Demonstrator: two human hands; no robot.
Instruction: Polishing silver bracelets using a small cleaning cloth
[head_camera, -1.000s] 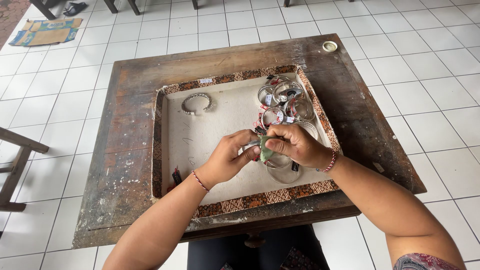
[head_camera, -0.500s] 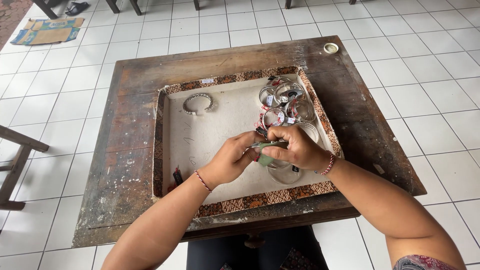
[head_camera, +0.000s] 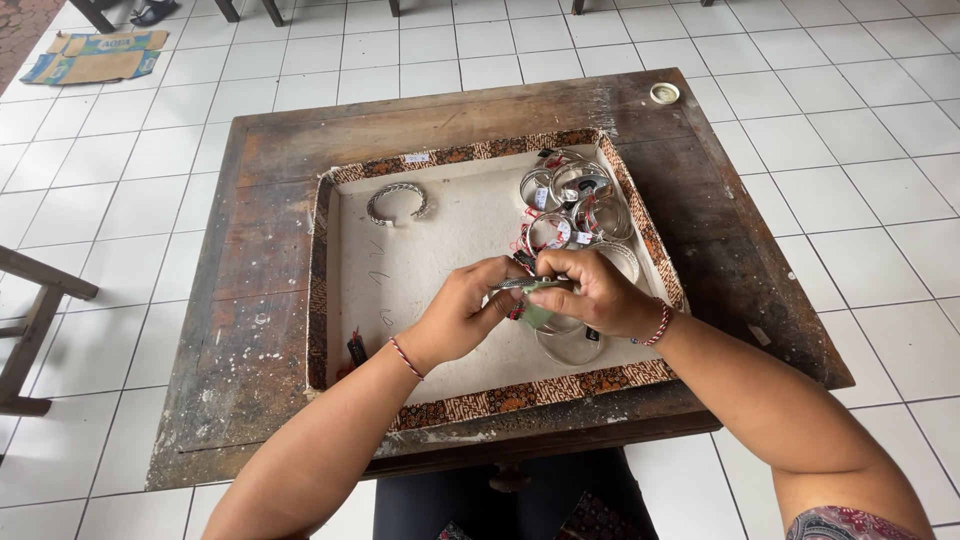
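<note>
My left hand and my right hand meet over the right half of a shallow tray with a patterned brown rim and a pale lining. Together they pinch a silver bracelet, and a small green piece sits under my right fingers. Directly below the hands lie clear round bangles. A cluster of silver bangles with small tags lies at the tray's far right. One open silver cuff bracelet lies alone at the far left of the tray.
The tray rests on a worn dark wooden table on a white tiled floor. A small round lid sits at the table's far right corner. A small dark object lies at the tray's near left. Flattened cardboard lies on the floor far left; wooden furniture stands left.
My hands have shifted slightly while working the bracelet between the fingers; it now lies more level between both hands. Nothing else in the tray has moved.
</note>
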